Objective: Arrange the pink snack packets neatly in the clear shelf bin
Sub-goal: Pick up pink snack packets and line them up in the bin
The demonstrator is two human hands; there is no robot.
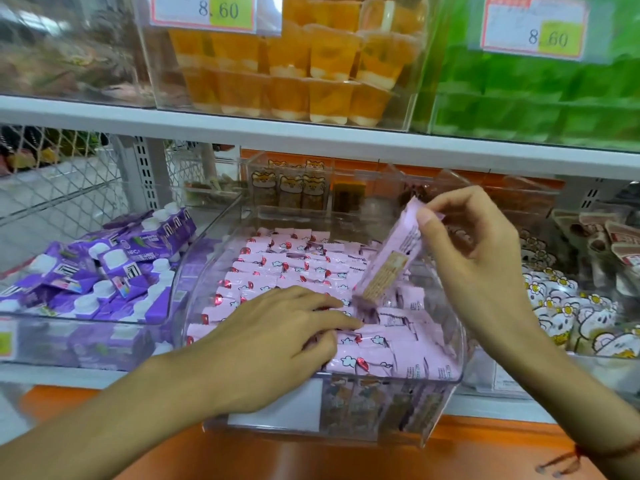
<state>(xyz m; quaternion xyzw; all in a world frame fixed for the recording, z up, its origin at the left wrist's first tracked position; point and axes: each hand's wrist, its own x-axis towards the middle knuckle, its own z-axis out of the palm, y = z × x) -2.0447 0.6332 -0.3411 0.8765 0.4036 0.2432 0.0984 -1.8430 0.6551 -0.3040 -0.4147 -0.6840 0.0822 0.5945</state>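
On the lower shelf, head view: I am working over the clear bin, which is sitting at the shelf's front edge.
Left hand: I am laying it on the near rows of pink packets, fingers loosely bent and pressing down, gripping nothing; probably this is keeping the rows from shifting.
Right hand: I am pinching the top end of one pink packet between thumb and fingers.
Held packet: it is hanging tilted, its lower end dipping into a gap on the bin's right side, likely so it can slide in on edge beside its neighbours.
Task's thing: most packets are lying in tidy rows at the back and left; those at the front right are looking looser.
Surroundings: purple cartons are filling the bin to the left, orange jelly cups are standing on the shelf above, with price tags in front.
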